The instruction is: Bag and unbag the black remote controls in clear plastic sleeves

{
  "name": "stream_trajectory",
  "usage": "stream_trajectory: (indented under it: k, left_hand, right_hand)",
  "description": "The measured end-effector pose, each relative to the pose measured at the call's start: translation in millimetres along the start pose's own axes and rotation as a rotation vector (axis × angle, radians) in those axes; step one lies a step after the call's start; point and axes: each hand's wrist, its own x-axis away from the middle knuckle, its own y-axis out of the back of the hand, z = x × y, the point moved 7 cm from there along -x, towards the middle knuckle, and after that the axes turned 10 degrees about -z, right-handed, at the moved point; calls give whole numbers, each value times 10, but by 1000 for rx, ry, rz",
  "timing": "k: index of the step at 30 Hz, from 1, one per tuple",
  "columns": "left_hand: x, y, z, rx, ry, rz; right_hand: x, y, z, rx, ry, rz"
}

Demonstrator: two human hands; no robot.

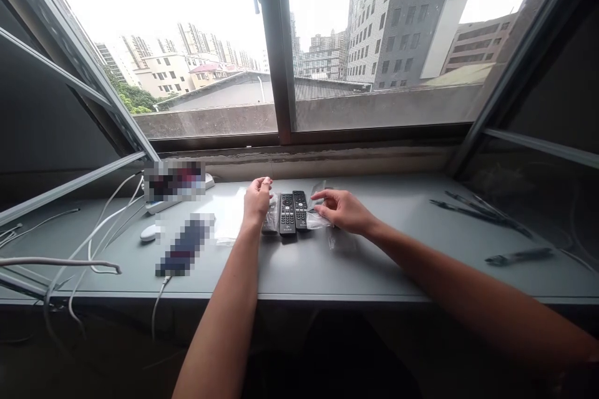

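Two black remote controls (287, 215) lie side by side on the grey table, buttons up, in the middle of the view. My left hand (256, 202) is raised just left of them, its fingers curled and pinched together; whether anything small is between them is hidden. Below it, a dark item in clear plastic (270, 219) lies beside the remotes. To the right, my right hand (345, 211) hovers over a clear plastic bag (318, 221), thumb and index finger apart. More crumpled clear plastic (340, 240) lies under that hand.
A blurred-out phone-like object (185, 246) with a white cable lies on the left, near a white rounded object (148, 234) and a power strip (208, 181). White cables (100, 230) trail over the left edge. Several dark pens (517, 257) lie right. A window frame (281, 75) stands behind.
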Motion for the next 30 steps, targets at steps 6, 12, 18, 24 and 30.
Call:
stream_trajectory:
  k: [6,12,18,24,30]
  left_hand:
    - [67,161,-120,-626,-173,-147]
    - [65,203,49,-900,-123,-169]
    - [21,220,237,-560,5,-145]
    - [31,213,243,-463,23,-154]
    - [89,277,90,-421,3,-202]
  right_hand:
    - [65,-102,101,-57,17,248]
    - [20,25,144,182,129,97]
    - [-50,72,-44,540,336,-162]
    - [-69,-99,-278,467,370,-44]
    - [-84,-124,-285,396,361,3]
